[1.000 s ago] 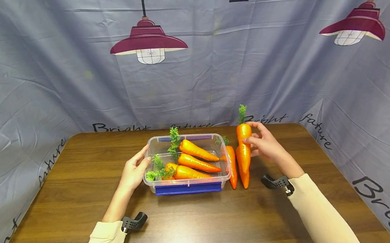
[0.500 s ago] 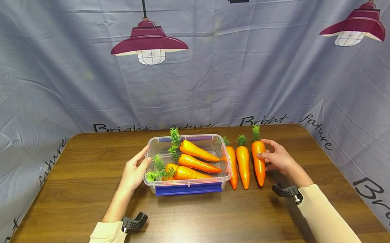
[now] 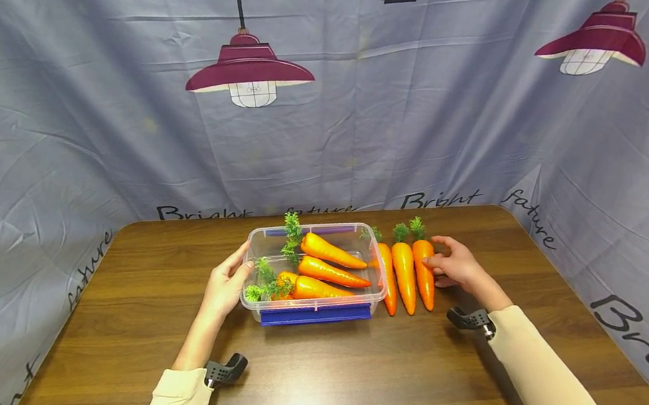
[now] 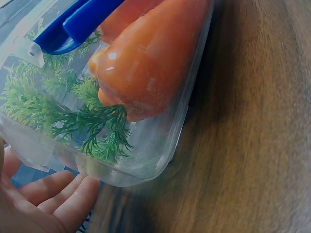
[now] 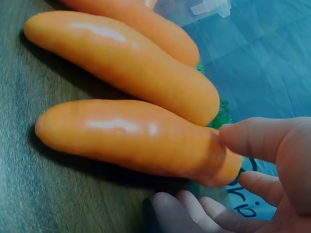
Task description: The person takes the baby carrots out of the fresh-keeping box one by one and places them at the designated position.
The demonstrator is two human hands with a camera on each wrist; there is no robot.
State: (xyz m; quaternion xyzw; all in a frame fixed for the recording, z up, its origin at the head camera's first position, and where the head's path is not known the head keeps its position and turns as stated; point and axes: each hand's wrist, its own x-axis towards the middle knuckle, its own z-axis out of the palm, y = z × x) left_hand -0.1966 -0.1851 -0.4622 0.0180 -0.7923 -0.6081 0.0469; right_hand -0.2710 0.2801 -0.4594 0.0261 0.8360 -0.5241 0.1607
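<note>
A clear plastic food container [image 3: 312,306] with blue side latches stands mid-table, with several orange carrots [image 3: 331,272] with green tops inside. My left hand [image 3: 225,287] holds its left end, thumb at the rim; in the left wrist view the fingertips [image 4: 90,187] meet the outer wall. Right of the container, 3 more carrots lie side by side. At the outermost carrot [image 3: 424,274] is my right hand [image 3: 457,266], fingers spread loosely. In the right wrist view its thumb touches the carrot's thick end [image 5: 226,167], while the lower fingers stand apart from it.
Both hands are over a brown wooden table [image 3: 305,374]. A grey-blue curtain [image 3: 332,136] printed with lamps hangs close behind the table's far edge. Black wrist mounts [image 3: 226,370] sit at the cream sleeves' cuffs.
My right hand first carried the third carrot rightward, then set it down beside the other two and nudged it left; its fingers have loosened. The left hand and container have stayed put.
</note>
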